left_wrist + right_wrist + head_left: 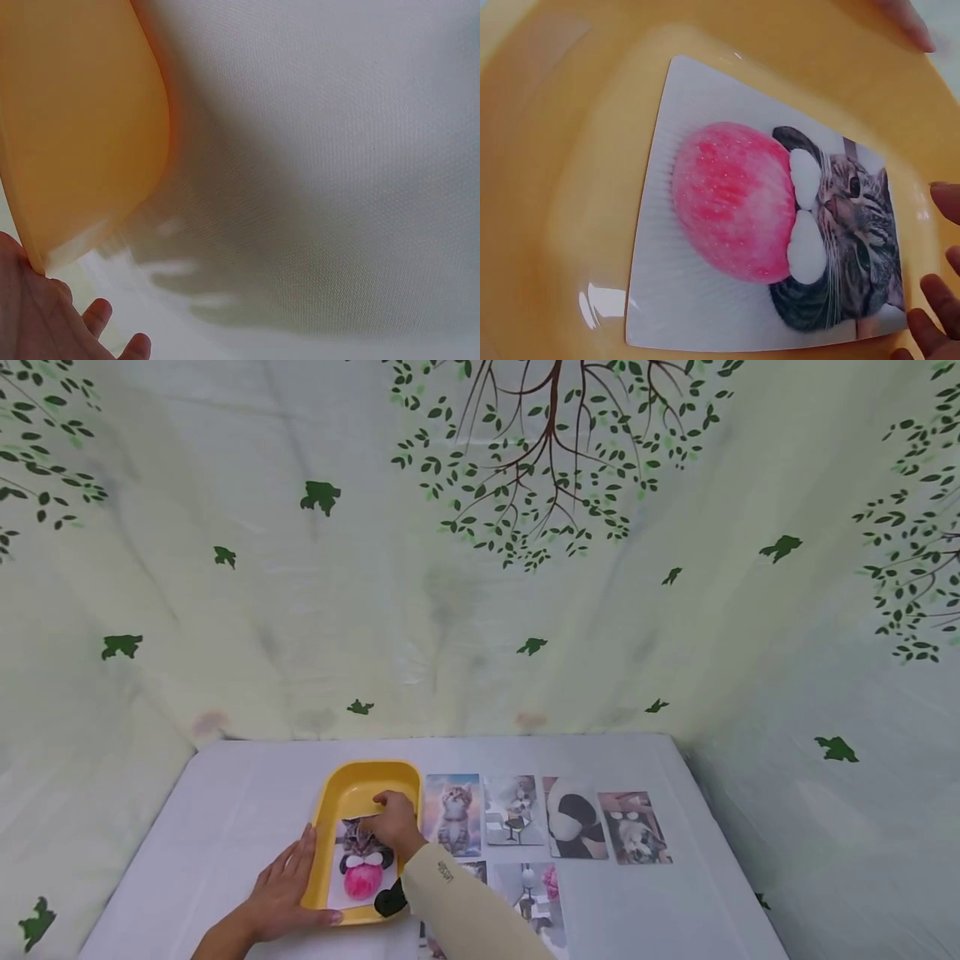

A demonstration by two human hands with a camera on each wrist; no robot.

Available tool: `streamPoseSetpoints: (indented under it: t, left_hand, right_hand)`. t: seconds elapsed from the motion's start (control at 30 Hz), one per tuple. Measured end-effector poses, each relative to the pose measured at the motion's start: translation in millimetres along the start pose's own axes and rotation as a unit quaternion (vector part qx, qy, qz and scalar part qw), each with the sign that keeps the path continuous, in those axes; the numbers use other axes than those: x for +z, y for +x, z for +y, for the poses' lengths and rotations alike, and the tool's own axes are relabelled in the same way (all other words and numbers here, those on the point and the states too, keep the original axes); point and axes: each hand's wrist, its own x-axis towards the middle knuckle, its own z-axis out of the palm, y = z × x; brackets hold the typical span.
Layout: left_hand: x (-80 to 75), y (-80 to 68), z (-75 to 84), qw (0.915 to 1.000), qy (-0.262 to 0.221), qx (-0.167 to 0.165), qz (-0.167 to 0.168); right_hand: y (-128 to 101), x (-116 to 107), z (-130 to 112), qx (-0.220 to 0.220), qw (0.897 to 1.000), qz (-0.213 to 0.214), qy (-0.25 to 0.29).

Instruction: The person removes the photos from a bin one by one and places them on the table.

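Observation:
A yellow tray (348,777) lies toward the left of the white table. Inside it is a photo card (372,858) showing a cat's face above a pink ball; the right wrist view shows the card (727,195) close up. My right hand (397,825) reaches over the tray's right side, fingers at the card's cat end. Close up, the thumb and fingers of that hand (937,307) are spread apart, fingertips right at a card corner. Against the tray's near left corner, my left hand (281,889) rests with straight fingers along the rim and thumb at the front edge.
Right of the tray, more photo cards lie in rows: a kitten card (453,814), a grey-white card (514,810), a black-and-white card (573,818) and a cat card (636,828). Nearer cards, including one with a pink flower (551,885), are partly covered by my right sleeve (465,902).

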Motion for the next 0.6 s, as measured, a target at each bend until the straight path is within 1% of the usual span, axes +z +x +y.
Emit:
streamPoseSetpoints:
  t: [0.13, 0.27, 0.43, 0.53, 0.6]
  left_hand:
    - [-0.6, -1.1, 0.5, 1.0000, -0.003, 0.003, 0.001]
    - [-0.6, -2.0, 0.8, 1.0000, -0.004, 0.007, 0.004]
    - [0.0, -3.2, -0.1, 0.9998, -0.004, 0.018, 0.012]
    - [0.2, -3.7, -0.7, 0.9997, -0.003, 0.020, 0.014]
    - [0.0, -3.7, -0.7, 0.9997, -0.001, 0.019, 0.013]
  right_hand:
    - [0.1, 1.9, 0.3, 0.009, 1.000, 0.001, -0.006]
    - [0.8, 2.4, 1.5, 0.008, 1.000, 0.007, -0.019]
    - [1.2, 1.8, 2.5, 0.004, 0.999, 0.001, -0.036]
    - [-0.2, 1.1, 1.7, 0.006, 1.000, -0.009, -0.026]
    - [-1.1, 0.8, 0.8, 0.010, 1.000, -0.015, -0.011]
